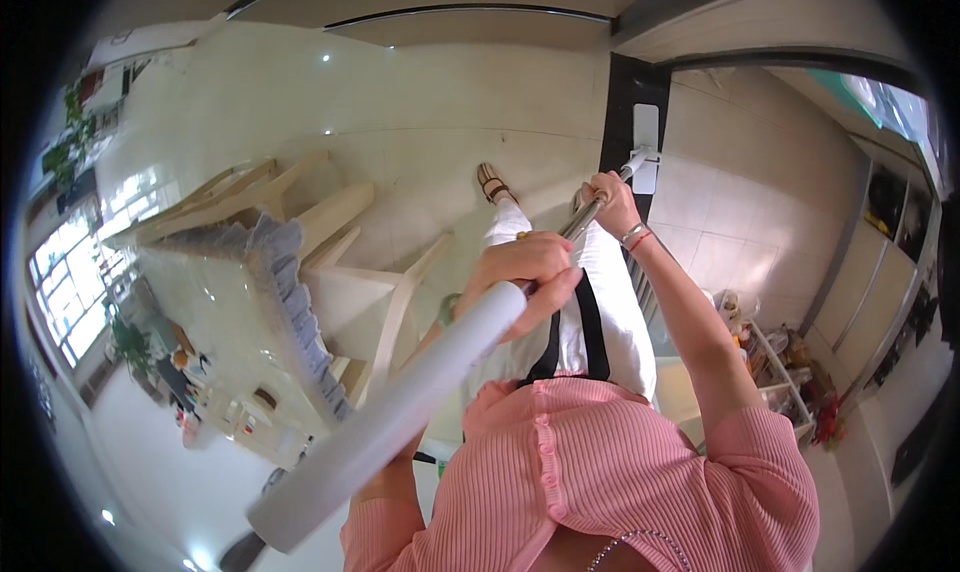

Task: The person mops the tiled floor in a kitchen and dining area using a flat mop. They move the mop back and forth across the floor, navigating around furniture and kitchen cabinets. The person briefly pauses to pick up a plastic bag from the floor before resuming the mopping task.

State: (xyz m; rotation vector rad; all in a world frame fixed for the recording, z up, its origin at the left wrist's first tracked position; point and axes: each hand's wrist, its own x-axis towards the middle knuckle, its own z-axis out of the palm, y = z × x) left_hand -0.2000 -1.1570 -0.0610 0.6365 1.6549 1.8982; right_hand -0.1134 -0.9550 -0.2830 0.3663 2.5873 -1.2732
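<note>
I hold a long mop with both hands. Its thick white grip (390,422) runs up from the lower left to a thin metal shaft, which ends in a flat white mop head (646,148) on the floor by a dark doorway threshold (624,122). My left hand (525,272) is closed around the handle where the white grip meets the shaft. My right hand (610,200) grips the metal shaft further down, nearer the mop head; it wears bracelets at the wrist. My pink ribbed top and white apron with black straps fill the lower middle.
A glass-topped table (215,302) with a grey frilled cloth edge stands to my left, with pale wooden chairs (320,217) around it. A low rack (775,367) with small items stands at right on a tiled floor. One sandalled foot (492,183) is ahead.
</note>
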